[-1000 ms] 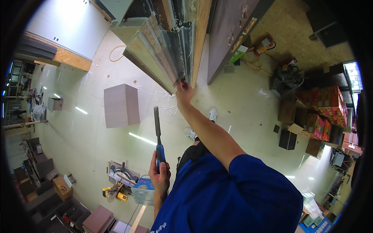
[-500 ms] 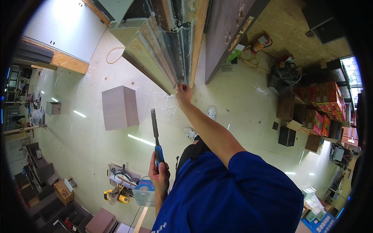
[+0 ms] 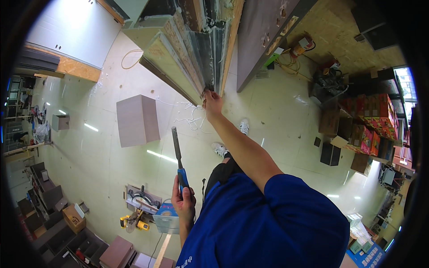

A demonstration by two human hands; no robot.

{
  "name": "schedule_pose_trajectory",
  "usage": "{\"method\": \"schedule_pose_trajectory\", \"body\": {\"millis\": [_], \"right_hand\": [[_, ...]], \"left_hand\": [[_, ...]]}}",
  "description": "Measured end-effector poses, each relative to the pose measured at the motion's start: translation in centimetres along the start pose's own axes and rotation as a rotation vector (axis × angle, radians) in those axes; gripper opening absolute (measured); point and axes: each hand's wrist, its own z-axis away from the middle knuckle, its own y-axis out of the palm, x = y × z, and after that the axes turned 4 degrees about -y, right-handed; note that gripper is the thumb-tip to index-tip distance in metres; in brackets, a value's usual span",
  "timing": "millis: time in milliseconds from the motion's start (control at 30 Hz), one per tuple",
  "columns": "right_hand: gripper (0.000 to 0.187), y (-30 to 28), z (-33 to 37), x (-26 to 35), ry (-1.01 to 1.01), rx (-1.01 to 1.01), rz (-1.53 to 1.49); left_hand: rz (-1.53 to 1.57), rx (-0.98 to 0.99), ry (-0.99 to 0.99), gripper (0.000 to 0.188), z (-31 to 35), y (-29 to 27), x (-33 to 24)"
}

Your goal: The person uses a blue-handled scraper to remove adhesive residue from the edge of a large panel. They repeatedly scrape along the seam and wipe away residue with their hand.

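My left hand (image 3: 183,200) is closed round the blue and black handle of a chisel (image 3: 178,154), its long metal blade pointing up and away from me. My right hand (image 3: 213,104) reaches forward to the low end of a door frame (image 3: 208,53) with dark metal channels, wood edges and smears of white sealant. The right fingers are pinched at the frame's inner channel; what lies between them is too small to make out. White stringy strips (image 3: 192,119) lie on the floor beside that hand.
A grey-brown box (image 3: 137,120) stands on the floor to the left. A grey door panel (image 3: 263,40) rises right of the frame. Behind on the left are a mitre saw (image 3: 142,199) and a yellow power tool (image 3: 136,222). Cartons (image 3: 373,118) are stacked at the right.
My right hand has shifted slightly within the channel end, with its fingers turned a little. My view has moved slightly. The chisel stays in my left hand.
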Motion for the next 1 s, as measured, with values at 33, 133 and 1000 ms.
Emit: {"method": "schedule_pose_trajectory", "body": {"millis": [33, 133, 1000], "right_hand": [[0.019, 0.1, 0.0, -0.1, 0.003, -0.015, -0.003], [0.018, 0.7, 0.1, -0.4, -0.015, -0.084, -0.018], [0.02, 2.4, -0.1, -1.6, -0.018, -0.256, -0.092]], "left_hand": [[-0.004, 0.003, 0.0, 0.06, 0.0, 0.1, -0.1], [0.004, 0.018, 0.002, 0.059, -0.3, 0.3, -0.1], [0.008, 0.022, -0.021, 0.058, -0.2, 0.4, 1.0]]}}
